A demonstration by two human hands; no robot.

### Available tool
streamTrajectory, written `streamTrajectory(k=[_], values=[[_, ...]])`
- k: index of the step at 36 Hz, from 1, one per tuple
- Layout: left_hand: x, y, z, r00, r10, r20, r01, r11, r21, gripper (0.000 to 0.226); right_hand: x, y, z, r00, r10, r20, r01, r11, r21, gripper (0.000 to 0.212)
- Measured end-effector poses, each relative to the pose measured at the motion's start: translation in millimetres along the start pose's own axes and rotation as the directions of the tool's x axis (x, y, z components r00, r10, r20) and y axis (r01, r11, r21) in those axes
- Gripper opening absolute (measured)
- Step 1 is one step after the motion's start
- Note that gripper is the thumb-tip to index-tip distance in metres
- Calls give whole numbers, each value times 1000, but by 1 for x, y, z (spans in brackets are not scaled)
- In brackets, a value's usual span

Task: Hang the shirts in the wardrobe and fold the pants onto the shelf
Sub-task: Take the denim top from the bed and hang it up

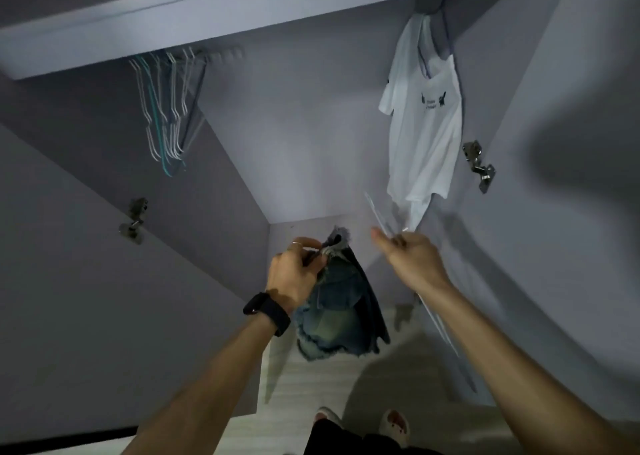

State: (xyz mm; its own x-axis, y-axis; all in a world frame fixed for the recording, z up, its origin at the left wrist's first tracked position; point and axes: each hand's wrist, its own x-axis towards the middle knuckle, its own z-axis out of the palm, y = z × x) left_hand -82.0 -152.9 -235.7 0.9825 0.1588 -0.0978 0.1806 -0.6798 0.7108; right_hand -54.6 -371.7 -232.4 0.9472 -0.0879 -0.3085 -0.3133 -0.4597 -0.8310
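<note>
Two bare forearms reach up from below, the left one wearing a black wristband (268, 312), with pale shoes (394, 425) on the floor beneath. The left hand (294, 274) grips a pair of frayed denim shorts (343, 305) by their top edge, fingers curled round the cloth. The shorts dangle unfolded in front of the open wardrobe, above its bottom panel (304, 227). The right hand (412, 260) pinches a thin pale hanger (377, 212) between thumb and fingers; motion blur hides its full shape. Inside, a white T-shirt (426, 125) already hangs at the right end, near a door hinge (479, 163), and a bunch of empty hangers (166, 115) hangs at the left under the upper shelf (242, 7). Judging by this, one shirt is dealt with and the step in hand is the pants: the shorts are held but not yet folded or placed. The next move likely calls for freeing the right hand, perhaps by putting the hanger with the others. Both hands could then take the waistband, fold the shorts and lay them flat on the shelf.
</note>
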Motion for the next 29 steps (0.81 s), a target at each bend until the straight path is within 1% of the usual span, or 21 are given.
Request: streamTrajectory(k=[3,5,7,8,9,10,11,12,13,14,15,16,17,18,20,21,23,24,26,29], values=[[2,7,-3,1000,-7,20,9,998,-69,16,-8,-1,39,980,56,191,-52,998,-27,74],[-2,10,-6,998,5,62,1,996,-94,18,-7,-5,60,963,85,256,-92,996,15,72],[-4,11,-11,995,8,95,2,995,-103,24,-3,-11,74,962,87,260,-113,990,88,65],[-5,11,-15,995,-6,100,18,993,-121,27,0,-13,78,961,70,268,-107,986,125,56],[-5,7,-22,993,-36,108,55,982,-178,30,3,-16,81,958,45,282,-89,985,147,46],[-5,2,-29,989,-69,127,103,956,-276,31,6,-17,82,958,17,288,-66,985,160,36],[-5,-4,-37,984,-100,145,147,920,-362,31,9,-17,81,960,-7,280,-39,986,160,33],[-6,-13,-46,982,-114,148,163,909,-383,29,14,-16,78,967,-23,254,-15,989,149,34],[-7,-22,-55,983,-124,134,161,936,-314,27,19,-15,73,977,-30,210,5,993,122,36],[-8,-36,-66,985,-137,100,152,975,-159,25,25,-16,66,987,-34,154,20,996,89,36],[-8,-50,-77,987,-142,76,140,990,34,23,32,-17,55,996,-34,88,28,997,67,35],[-9,-64,-87,987,-146,61,130,968,216,21,39,-18,42,999,-45,29,43,997,62,33],[-10,-78,-96,984,-168,60,138,931,338,20,45,-19,29,997,-70,-13,71,996,53,29],[-13,-91,-103,979,-196,51,160,905,395,18,48,-22,18,994,-110,-29,111,993,29,26],[-16,-109,-112,975,-222,-14,206,879,431,19,49,-31,6,973,-230,17,231,971,-68,26],[-16,-114,-115,977,-210,-43,207,874,440,21,48,-35,5,958,-281,52,285,948,-138,25],[-14,-118,-118,978,-199,-55,202,865,460,25,47,-42,6,938,-340,72,347,910,-226,20],[-13,-118,-121,976,-213,-49,211,856,472,27,48,-46,8,935,-350,60,354,906,-231,19],[-12,-121,-123,968,-246,-38,234,844,482,30,54,-50,9,945,-325,28,323,918,-230,16],[-13,-122,-123,973,-215,-77,226,856,465,30,62,-46,10,948,-318,10,308,911,-275,16]])
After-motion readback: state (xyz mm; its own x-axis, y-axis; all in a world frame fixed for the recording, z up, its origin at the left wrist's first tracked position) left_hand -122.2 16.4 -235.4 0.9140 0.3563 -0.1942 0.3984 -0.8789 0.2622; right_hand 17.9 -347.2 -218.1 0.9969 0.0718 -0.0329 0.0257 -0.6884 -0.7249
